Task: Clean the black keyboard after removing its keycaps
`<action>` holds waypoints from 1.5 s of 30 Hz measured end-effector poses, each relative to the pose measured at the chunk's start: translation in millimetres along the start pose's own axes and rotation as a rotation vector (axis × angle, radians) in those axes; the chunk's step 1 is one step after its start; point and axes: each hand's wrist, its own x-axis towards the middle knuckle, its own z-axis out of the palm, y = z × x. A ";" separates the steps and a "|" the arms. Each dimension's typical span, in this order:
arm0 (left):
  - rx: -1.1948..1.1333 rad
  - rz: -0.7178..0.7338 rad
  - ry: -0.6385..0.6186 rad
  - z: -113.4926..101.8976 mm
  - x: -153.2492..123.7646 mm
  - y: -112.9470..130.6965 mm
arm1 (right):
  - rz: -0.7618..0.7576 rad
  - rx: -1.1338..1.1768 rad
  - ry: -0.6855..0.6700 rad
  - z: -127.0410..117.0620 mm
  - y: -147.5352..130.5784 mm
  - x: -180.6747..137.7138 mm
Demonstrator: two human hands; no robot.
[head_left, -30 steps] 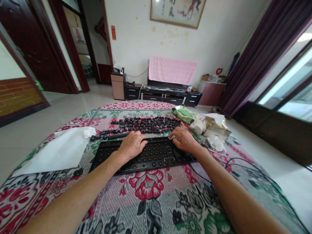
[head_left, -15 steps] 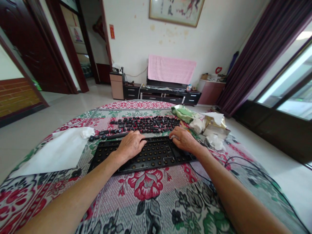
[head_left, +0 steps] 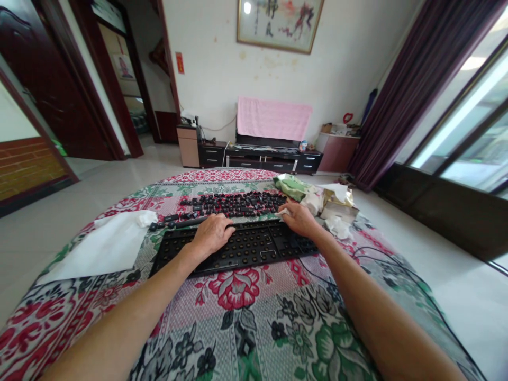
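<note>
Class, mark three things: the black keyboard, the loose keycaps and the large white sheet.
Black keyboard [head_left: 246,247], head view: middle of its top face.
Loose keycaps [head_left: 240,204], head view: middle of the cluster.
Large white sheet [head_left: 101,246], head view: middle of its flat part.

The keyboard base [head_left: 254,254] and loose keycaps [head_left: 248,208] beyond it look like smooth black plastic, the tissue [head_left: 283,212] in the right hand [head_left: 298,219] like crumpled paper. The tablecloth [head_left: 270,328] is rough woven cloth; the left sheet [head_left: 103,246], matt paper.
</note>
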 end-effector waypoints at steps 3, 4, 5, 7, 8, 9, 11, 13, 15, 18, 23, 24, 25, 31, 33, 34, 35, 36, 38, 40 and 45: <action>0.046 -0.027 -0.003 -2.7 0.2 3.3 | 0.049 0.029 0.039 4.3 3.9 -5.9; 0.062 -0.030 -0.010 -3.5 0.4 4.6 | 0.058 0.033 0.048 6.2 4.4 -8.1; 0.076 -0.030 -0.019 -4.2 0.6 6.1 | 0.060 0.032 0.051 8.0 4.4 -10.2; 0.102 -0.036 -0.032 -5.1 0.9 10.1 | 0.040 0.005 0.039 10.9 2.7 -13.7; 0.113 -0.047 -0.035 -5.2 1.1 12.7 | 0.023 -0.014 0.035 11.8 1.3 -15.0; 0.125 -0.064 -0.036 -5.0 1.2 15.6 | 0.003 -0.031 0.033 12.4 -0.2 -16.2; 0.141 -0.087 -0.028 -3.5 1.5 22.6 | -0.038 -0.057 0.036 12.5 -2.9 -17.8; 0.143 -0.084 -0.008 -0.7 2.0 29.9 | -0.064 -0.074 0.033 12.1 -4.2 -18.9; 0.137 -0.072 0.015 2.9 3.1 35.9 | -0.078 -0.085 0.023 11.9 -3.9 -19.7; 0.142 -0.085 0.025 7.7 5.1 40.5 | -0.086 -0.090 0.008 12.5 -2.5 -20.6; 0.138 -0.101 0.039 10.9 5.0 41.8 | -0.082 -0.115 -0.010 14.9 -7.2 -21.2; 0.136 -0.102 0.045 11.3 4.4 42.1 | -0.083 -0.124 -0.016 15.7 -9.5 -21.1; 0.134 -0.100 0.050 11.7 3.8 42.4 | -0.084 -0.132 -0.020 16.5 -12.0 -20.9; 0.135 -0.077 0.070 14.5 2.4 41.1 | -0.122 -0.165 -0.040 17.6 -23.4 -20.8; 0.141 -0.068 0.067 15.3 3.0 39.8 | -0.109 -0.172 -0.049 15.1 -23.1 -21.3; 0.142 -0.064 0.066 15.7 3.3 39.2 | -0.090 -0.176 -0.052 13.6 -22.1 -21.6; 0.140 -0.061 0.066 16.1 3.6 38.5 | -0.069 -0.181 -0.057 12.2 -20.7 -21.9; 0.138 -0.060 0.065 16.5 3.8 38.0 | -0.049 -0.185 -0.061 11.1 -18.9 -22.1; 0.132 -0.064 0.061 17.0 3.9 37.2 | -0.017 -0.186 -0.062 9.9 -14.7 -22.4; 0.131 -0.071 0.052 17.1 3.7 36.9 | 0.012 -0.180 -0.048 10.1 -9.8 -22.6; 0.138 -0.072 0.058 16.0 3.1 37.7 | 0.143 -0.106 0.067 7.8 6.5 -22.3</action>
